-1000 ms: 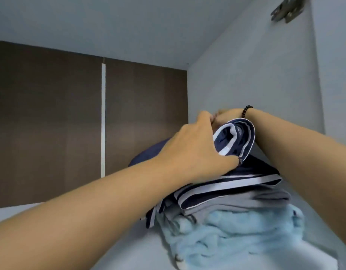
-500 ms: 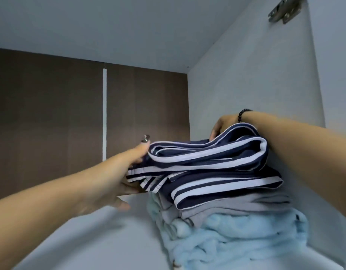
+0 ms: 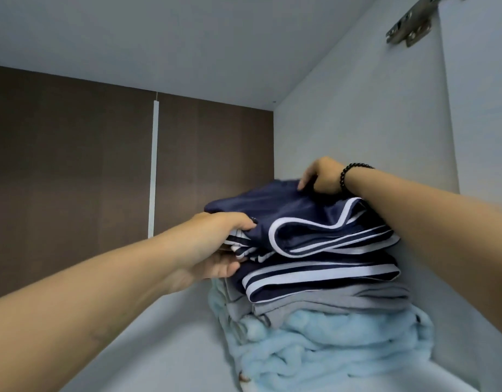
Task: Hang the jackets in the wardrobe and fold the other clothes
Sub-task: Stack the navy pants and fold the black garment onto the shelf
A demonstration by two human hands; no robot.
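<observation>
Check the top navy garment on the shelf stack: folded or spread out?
Folded. The navy garment lies doubled in layers atop the stack, white trim looping back on itself, while the left hand and right hand grip its edges.

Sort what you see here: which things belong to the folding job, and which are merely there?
Job: navy striped garment, gray garment, light blue fleece, left hand, right hand.
Merely there: bead bracelet, door hinge, shelf.
</observation>
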